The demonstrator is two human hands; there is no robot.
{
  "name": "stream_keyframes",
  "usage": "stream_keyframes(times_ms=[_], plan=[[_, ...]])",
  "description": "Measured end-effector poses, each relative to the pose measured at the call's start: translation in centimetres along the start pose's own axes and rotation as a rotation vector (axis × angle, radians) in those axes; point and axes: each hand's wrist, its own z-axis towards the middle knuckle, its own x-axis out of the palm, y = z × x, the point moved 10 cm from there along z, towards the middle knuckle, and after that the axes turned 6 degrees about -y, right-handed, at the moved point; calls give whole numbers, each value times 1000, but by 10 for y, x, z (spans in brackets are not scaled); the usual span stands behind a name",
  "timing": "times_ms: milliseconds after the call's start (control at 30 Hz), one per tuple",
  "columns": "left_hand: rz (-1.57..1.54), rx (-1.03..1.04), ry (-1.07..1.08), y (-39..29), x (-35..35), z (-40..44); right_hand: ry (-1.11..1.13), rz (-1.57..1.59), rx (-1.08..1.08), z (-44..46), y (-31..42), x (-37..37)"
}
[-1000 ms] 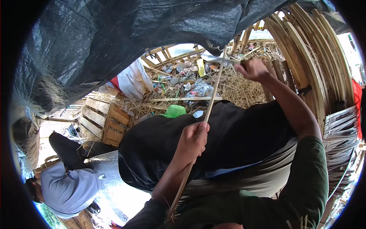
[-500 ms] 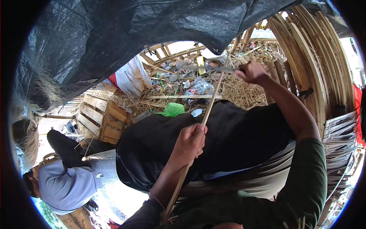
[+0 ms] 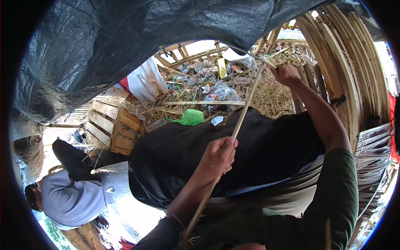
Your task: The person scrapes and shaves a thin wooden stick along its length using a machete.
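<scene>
My left hand (image 3: 217, 159) is closed around a long thin wooden strip (image 3: 246, 109), which slants from near my body up and away to the right. Close to the strip's far end, my right hand (image 3: 285, 75) is closed on the handle of a knife (image 3: 255, 56). The knife's thin blade points up and left and crosses the strip near its tip. Beneath both arms, black cloth (image 3: 175, 158) covers my lap.
Dark tarp (image 3: 125, 37) hangs overhead. Litter and straw (image 3: 266, 93) cover the ground, with a green plastic bag (image 3: 192, 117). Left are a slatted crate (image 3: 125, 131) and a seated person (image 3: 73, 198). Long wooden slats (image 3: 333, 62) and bundled strips (image 3: 373, 154) lie right.
The far end of the strip and both my hands have shifted right. The knife blade, lower and nearly level half a second ago, now tilts upward to the left.
</scene>
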Motion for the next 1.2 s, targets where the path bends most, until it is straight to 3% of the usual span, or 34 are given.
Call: stream_keyframes(times_ms=[100,133,233,267,333,433,500,533,667,900,1100,1200], plan=[[-10,-17,17,1,5,-5,-139,-74,-180,-6,3,-26],[-14,-11,27,0,6,-8,88,-170,-35,-6,-21,-11],[-99,9,32,-17,5,-22,402,-238,308,-14,-56,-9],[-146,14,25,-23,3,-25,625,-160,394,-25,-61,-8],[-181,54,11,-21,-11,-10,546,-246,467,-43,-95,7],[-221,94,52,-15,-20,1,848,-131,674,-56,-103,-1],[-210,90,93,-14,-15,-1,1031,-167,545,-63,-94,-14],[-177,98,113,-16,-12,-2,1133,-139,704,-66,-77,-45],[-277,10,134,-7,-16,5,1179,117,658,-49,-1,-135],[-350,44,141,-8,-25,19,1066,429,478,-43,33,-172],[-387,31,79,6,-37,42,929,170,422,-34,38,-176],[-395,25,35,5,-43,51,937,66,507,-32,43,-192]])
